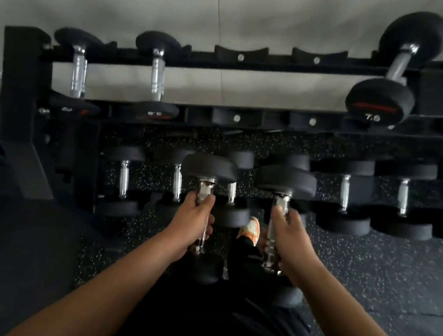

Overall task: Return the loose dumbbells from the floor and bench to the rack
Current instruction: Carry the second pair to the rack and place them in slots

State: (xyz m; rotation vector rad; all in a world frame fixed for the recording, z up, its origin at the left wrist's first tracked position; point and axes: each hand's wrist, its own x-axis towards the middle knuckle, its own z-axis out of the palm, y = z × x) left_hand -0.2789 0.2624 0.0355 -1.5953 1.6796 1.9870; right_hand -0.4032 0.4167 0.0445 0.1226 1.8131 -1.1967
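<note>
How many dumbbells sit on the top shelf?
3: one at the left end, one beside it, and one marked 7.5 far right. More may be hidden past the frame's right edge.

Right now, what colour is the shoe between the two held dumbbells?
Orange and white shoe, head view.

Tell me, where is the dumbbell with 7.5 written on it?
In the head view, the 7.5 dumbbell sits on the top shelf of the rack, far right, beside two empty cradles.

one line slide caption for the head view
Left hand and right hand each grip a black dumbbell by its chrome handle before a partly filled dumbbell rack.
</note>
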